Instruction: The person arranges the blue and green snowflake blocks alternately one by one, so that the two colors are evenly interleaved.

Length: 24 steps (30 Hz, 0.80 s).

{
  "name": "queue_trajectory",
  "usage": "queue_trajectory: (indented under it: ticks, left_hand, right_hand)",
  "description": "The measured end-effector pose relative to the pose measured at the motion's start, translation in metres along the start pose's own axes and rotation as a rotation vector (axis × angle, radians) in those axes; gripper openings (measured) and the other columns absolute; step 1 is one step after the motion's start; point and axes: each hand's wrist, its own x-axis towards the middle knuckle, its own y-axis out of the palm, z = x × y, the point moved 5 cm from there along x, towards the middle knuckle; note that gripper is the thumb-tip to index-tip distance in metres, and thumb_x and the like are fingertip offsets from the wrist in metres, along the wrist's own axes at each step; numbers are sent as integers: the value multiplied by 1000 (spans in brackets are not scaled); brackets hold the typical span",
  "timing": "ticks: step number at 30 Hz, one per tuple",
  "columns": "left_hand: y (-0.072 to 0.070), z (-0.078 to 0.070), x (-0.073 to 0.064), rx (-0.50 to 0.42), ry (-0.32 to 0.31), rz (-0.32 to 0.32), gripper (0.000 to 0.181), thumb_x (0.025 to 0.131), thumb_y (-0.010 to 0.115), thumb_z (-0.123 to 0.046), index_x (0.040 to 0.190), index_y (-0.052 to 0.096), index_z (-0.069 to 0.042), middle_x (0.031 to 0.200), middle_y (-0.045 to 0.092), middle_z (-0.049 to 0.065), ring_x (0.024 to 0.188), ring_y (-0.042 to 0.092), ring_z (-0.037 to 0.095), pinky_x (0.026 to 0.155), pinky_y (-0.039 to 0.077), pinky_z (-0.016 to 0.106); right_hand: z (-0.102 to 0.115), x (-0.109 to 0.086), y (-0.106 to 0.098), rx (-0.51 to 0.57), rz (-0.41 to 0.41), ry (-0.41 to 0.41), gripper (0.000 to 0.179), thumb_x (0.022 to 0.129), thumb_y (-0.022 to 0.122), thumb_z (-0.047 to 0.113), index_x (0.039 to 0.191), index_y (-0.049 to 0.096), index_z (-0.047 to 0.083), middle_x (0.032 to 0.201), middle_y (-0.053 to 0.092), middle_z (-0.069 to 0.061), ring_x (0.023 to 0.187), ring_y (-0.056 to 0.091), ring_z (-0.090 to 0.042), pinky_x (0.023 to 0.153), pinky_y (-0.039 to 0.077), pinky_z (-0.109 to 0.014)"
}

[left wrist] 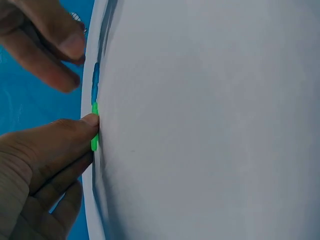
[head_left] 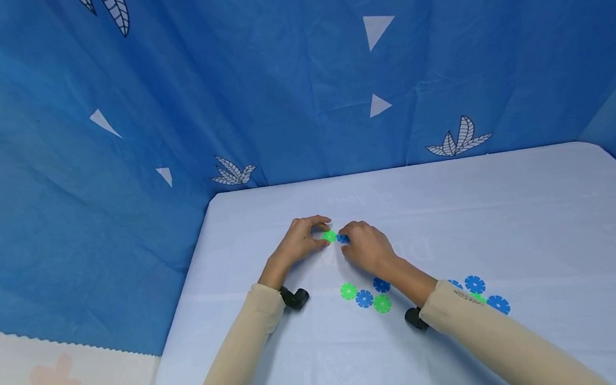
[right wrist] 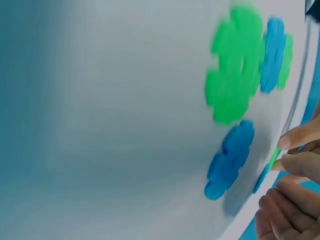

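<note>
Thumb and fingertips of my left hand (head_left: 300, 239) pinch a green notched plastic disc (left wrist: 94, 142) by its faces. A blue notched disc (left wrist: 95, 82) adjoins its edge, both standing in one line. My right hand (head_left: 368, 248) is just right of the blue disc. In the left wrist view, the right hand's fingertips (left wrist: 72, 45) are bent and apart from that disc. The right wrist view shows the same joined pair, the blue disc (right wrist: 261, 179) at the lower end, near loosely bent fingers.
Between the forearms lie loose green discs (head_left: 348, 291) and blue discs (head_left: 364, 299) on the white-covered table (head_left: 322, 356). More blue discs (head_left: 475, 283) and a green one lie beside the right sleeve, which partly hides them. A blue curtain (head_left: 298, 83) hangs along the table's far edge.
</note>
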Motion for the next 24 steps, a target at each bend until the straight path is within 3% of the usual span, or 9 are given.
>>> queue_trajectory:
  ticks: [8,14,19,24]
  left_hand:
    - [0,0,-1,-8,-15,-4,50,80,82,-9,127,65,-9,108,73,2,123,54,25,113,27,47]
    - [2,-1,-3,-23,11,15,51,80,82,-9,128,64,-7,108,73,3,123,56,24,112,32,45]
    - [2,-3,-3,-29,21,-1,54,78,84,-12,128,64,-7,109,73,3,122,57,24,110,35,44]
    - [8,-11,1,-66,75,7,53,79,84,-14,128,65,-7,114,72,3,124,56,23,108,39,42]
  right_hand:
    - [14,-43,-2,68,59,-58,33,86,75,14,117,70,1,119,67,-12,116,60,-27,95,50,-44]
    - [20,-74,6,34,81,-101,33,81,79,14,110,72,1,111,69,-8,106,64,-25,90,52,-41]
    - [24,-85,11,-18,62,-145,34,78,82,14,107,72,1,105,68,-5,97,63,-21,83,54,-37]
    - [28,-88,11,-43,25,-175,29,76,83,11,102,73,2,100,68,-3,94,63,-19,78,55,-35]
